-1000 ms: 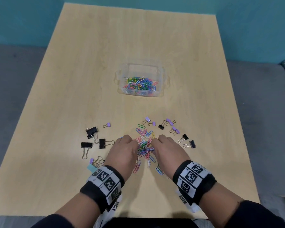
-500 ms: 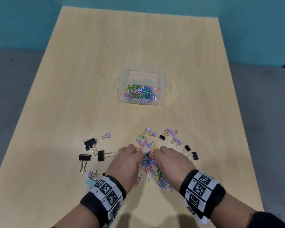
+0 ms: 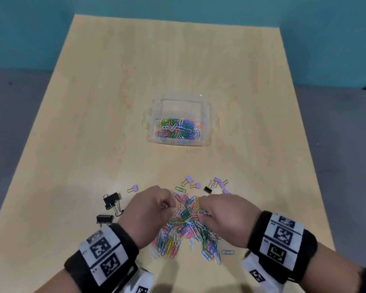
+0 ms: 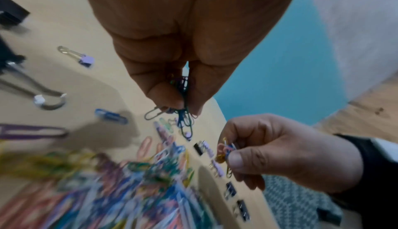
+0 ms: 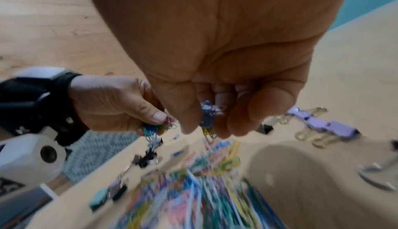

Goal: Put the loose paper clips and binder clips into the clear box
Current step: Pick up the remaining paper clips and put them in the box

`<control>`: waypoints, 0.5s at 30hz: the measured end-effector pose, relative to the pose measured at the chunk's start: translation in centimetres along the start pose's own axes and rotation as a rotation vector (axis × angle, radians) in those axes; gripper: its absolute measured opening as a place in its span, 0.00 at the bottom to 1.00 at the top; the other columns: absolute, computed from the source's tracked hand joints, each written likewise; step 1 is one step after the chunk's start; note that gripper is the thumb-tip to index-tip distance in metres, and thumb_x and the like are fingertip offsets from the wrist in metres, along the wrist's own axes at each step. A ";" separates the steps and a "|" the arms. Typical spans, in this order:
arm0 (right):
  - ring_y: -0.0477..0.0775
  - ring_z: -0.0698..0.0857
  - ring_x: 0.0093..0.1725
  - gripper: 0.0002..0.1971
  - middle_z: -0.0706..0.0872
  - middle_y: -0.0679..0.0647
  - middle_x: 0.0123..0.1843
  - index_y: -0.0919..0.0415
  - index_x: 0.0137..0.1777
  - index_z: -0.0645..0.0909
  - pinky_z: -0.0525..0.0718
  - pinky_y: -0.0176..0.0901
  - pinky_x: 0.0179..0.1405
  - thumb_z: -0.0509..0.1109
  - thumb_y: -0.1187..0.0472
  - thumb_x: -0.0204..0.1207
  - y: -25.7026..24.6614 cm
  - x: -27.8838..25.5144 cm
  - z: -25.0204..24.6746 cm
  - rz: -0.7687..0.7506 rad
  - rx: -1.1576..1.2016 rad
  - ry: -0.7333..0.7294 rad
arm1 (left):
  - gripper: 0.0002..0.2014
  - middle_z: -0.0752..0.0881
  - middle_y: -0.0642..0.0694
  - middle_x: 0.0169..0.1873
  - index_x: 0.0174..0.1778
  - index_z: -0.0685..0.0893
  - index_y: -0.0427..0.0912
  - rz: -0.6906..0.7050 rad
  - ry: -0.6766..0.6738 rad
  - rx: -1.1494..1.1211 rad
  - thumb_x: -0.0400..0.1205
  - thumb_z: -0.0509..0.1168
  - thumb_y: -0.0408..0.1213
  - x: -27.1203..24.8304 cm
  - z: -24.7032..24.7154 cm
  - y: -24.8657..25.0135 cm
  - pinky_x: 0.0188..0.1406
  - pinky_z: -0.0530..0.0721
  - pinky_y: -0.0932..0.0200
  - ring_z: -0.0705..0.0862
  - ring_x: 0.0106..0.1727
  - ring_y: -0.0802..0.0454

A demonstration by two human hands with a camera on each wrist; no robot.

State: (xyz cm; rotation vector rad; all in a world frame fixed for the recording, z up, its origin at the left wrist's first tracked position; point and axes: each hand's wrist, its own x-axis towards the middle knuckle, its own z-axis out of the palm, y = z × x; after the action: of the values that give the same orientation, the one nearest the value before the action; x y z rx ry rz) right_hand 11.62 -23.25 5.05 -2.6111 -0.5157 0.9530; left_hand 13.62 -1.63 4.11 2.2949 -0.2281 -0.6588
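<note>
Left hand: pinching a small tangle of paper clips between thumb and fingertips (image 4: 172, 96), hovering just above the pile; left hand (image 3: 150, 210) curling inward, presumably keeping the bunch from slipping.
Right hand: right hand (image 3: 224, 216) likewise pinching a few clips, yellow, pink and blue among them, a short strand dangling below the fingers (image 5: 189, 122); mirroring the left across the pile.
Loose paper clips: loose paper clips (image 3: 186, 231) lying heaped on the table (image 3: 93, 102) between the two wrists, probably swept together for grabbing by the handful.
Binder clips: black binder clips (image 3: 111, 200) lying left of the left hand, purple binder clips (image 3: 195, 185) and one small black one scattered beyond the pile, all untouched.
Clear box: clear box (image 3: 179, 106) standing mid-table, well apart from the hands, already holding a layer of coloured clips; open top facing up, making dropping easy.
Step in hand: seemingly lifting two pinches for carrying forward to the box.
Risk: linked clips trailing from either pinch, likely dropping short of the box.
Remaining: most of the pile and every binder clip.
</note>
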 end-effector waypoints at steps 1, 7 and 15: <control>0.58 0.74 0.38 0.10 0.78 0.50 0.39 0.54 0.44 0.68 0.75 0.51 0.37 0.58 0.49 0.81 0.1 0.3 -1.0 -0.018 0.031 0.016 | 0.06 0.82 0.54 0.32 0.31 0.84 0.51 0.000 0.007 -0.028 0.71 0.74 0.39 0.6 -0.9 0.5 0.38 0.79 0.61 0.81 0.34 0.61; 0.56 0.77 0.35 0.10 0.78 0.51 0.33 0.56 0.43 0.77 0.73 0.47 0.33 0.66 0.51 0.79 1.5 6.0 -8.8 0.030 0.183 0.314 | 0.07 0.85 0.41 0.25 0.31 0.85 0.42 -0.046 0.168 -0.211 0.71 0.73 0.28 8.4 -6.2 2.8 0.27 0.77 0.60 0.78 0.22 0.52; 0.57 0.82 0.45 0.14 0.84 0.53 0.46 0.58 0.54 0.80 0.73 0.43 0.38 0.68 0.49 0.77 2.9 13.3 -11.9 0.222 0.204 0.377 | 0.04 0.85 0.47 0.26 0.36 0.84 0.45 -0.092 0.268 -0.207 0.74 0.70 0.32 15.5 -6.8 4.6 0.25 0.78 0.65 0.82 0.23 0.53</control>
State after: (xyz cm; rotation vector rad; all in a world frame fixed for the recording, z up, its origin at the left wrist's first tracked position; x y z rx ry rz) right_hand 29.69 -21.99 5.22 -2.6034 -0.0325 0.5148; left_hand 30.47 -6.17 5.29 2.1727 0.0697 -0.3931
